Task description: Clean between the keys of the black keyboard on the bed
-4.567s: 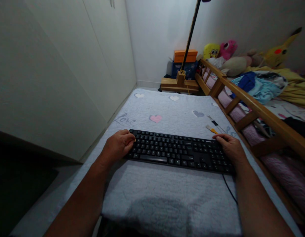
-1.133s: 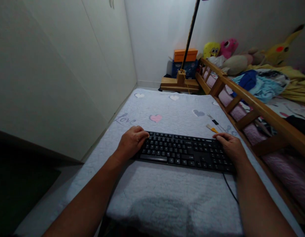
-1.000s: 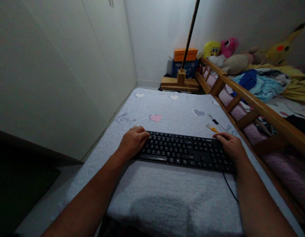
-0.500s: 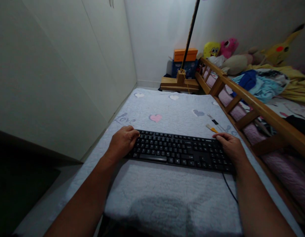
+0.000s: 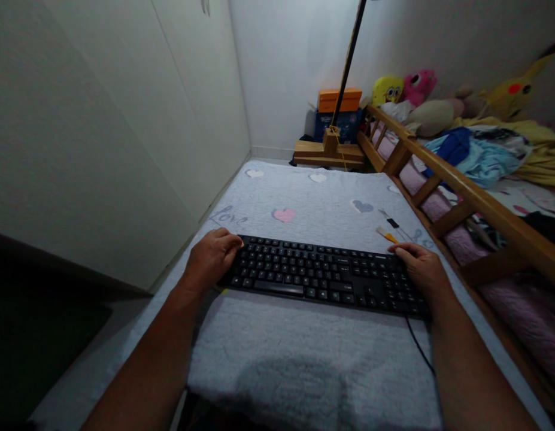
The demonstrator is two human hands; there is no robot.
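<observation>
The black cable (image 5: pixel 418 350) trails toward you from just behind your right hand (image 5: pixel 421 269). It runs from the black keyboard (image 5: pixel 322 278), which lies flat on the quilted blanket (image 5: pixel 304 371) and spans the gap between your two hands. Your left hand (image 5: pixel 209 260) wraps the left end, with its fingers curled over the far corner. Your right hand covers the right end, with its fingers bent over the far edge. Both thumbs are hidden. Expect a light, stiff plastic body. Grip the end frames, not the keys, and allow for cable drag. A yellow-handled tool (image 5: pixel 385 234) lies just beyond your right fingertips.
</observation>
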